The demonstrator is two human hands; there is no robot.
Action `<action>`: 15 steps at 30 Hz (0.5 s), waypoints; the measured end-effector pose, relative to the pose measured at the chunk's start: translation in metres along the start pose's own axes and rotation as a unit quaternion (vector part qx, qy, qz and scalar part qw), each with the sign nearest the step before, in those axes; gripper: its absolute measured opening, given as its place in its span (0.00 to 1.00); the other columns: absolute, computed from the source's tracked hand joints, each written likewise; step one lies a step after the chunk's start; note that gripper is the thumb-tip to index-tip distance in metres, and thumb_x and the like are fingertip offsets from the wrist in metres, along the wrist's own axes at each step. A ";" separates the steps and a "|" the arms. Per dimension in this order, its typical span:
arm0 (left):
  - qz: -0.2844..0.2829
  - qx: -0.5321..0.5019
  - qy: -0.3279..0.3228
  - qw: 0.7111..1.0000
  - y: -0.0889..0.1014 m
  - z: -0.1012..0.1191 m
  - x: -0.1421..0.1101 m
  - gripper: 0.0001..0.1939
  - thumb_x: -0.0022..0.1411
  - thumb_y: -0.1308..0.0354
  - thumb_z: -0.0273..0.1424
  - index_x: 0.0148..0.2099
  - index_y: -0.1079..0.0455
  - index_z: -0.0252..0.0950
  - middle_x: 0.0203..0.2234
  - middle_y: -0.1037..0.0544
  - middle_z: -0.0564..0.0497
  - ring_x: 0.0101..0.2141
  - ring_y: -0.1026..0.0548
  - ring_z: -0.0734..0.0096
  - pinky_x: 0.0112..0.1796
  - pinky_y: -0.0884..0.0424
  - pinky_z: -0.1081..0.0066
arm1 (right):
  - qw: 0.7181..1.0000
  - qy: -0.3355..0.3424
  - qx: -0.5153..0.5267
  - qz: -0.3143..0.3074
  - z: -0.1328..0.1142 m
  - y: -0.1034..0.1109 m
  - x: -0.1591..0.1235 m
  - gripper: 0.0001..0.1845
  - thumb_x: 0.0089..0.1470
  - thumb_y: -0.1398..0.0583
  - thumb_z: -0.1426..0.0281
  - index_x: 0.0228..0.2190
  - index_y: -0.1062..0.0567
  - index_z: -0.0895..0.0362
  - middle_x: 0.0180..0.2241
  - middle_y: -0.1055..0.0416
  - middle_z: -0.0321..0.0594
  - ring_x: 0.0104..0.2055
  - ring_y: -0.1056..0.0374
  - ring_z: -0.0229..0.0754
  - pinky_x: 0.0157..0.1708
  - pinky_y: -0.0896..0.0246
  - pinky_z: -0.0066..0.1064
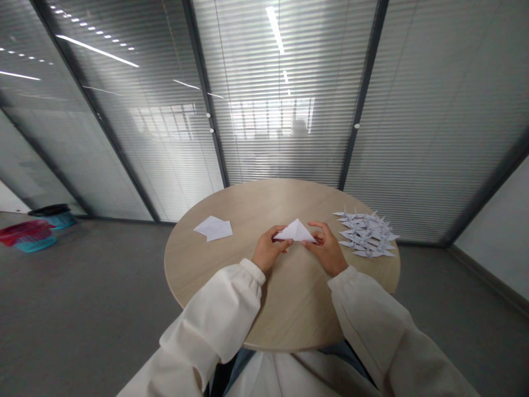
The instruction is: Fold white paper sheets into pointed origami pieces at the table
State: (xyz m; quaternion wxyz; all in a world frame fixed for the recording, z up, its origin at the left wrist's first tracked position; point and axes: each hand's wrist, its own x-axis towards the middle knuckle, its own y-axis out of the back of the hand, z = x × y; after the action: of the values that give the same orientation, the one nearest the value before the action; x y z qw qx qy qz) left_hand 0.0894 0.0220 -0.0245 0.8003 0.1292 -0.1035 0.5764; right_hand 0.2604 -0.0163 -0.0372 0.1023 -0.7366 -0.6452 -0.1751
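A folded white paper triangle (295, 232) is being held over the middle of the round wooden table (289, 300), its point upward, between both hands. The left hand (269, 249) is pinching the triangle's left corner, its fingers (281, 234) clenching the paper. The right hand (326, 251) is curving around the right corner, fingers raised and partly spread; I cannot tell whether they are gripping or only touching. Working note: holding at the two base corners appears to be keeping the long edge level and the paper uncreased, so a light, even pinch seems right here. Nearby, a loose stack of white paper sheets (212, 228) is lying to the left of the hands, and a heap of folded paper cranes (366, 235) is sitting to the right. Cream sleeves (215, 314) are reaching in from the lower edge.
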 end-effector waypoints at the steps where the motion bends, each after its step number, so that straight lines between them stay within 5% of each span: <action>1: 0.003 -0.006 0.001 1.000 0.001 0.000 0.000 0.20 0.46 0.36 0.29 0.44 0.30 0.31 0.34 0.25 0.47 0.29 0.28 0.72 0.22 0.31 0.78 | 1.000 -0.002 0.001 0.005 0.000 0.000 0.000 0.29 0.42 0.37 0.66 0.46 0.38 0.55 0.29 0.27 0.35 0.32 0.29 0.42 0.34 0.35 0.34; 15: 0.051 -0.054 0.007 0.997 0.005 -0.002 0.003 0.17 0.51 0.41 0.34 0.44 0.31 0.31 0.28 0.23 0.47 0.31 0.25 0.67 0.23 0.33 0.77 | 0.995 0.016 -0.013 0.100 0.005 0.006 0.005 0.20 0.42 0.37 0.65 0.39 0.33 0.55 0.27 0.27 0.37 0.29 0.30 0.43 0.32 0.35 0.35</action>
State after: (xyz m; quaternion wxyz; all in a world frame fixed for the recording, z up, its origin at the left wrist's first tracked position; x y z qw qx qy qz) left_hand 0.0852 0.0267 -0.0247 0.7763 0.0760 -0.1356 0.6109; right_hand 0.2675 -0.0106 -0.0393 0.1202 -0.7960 -0.5640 -0.1841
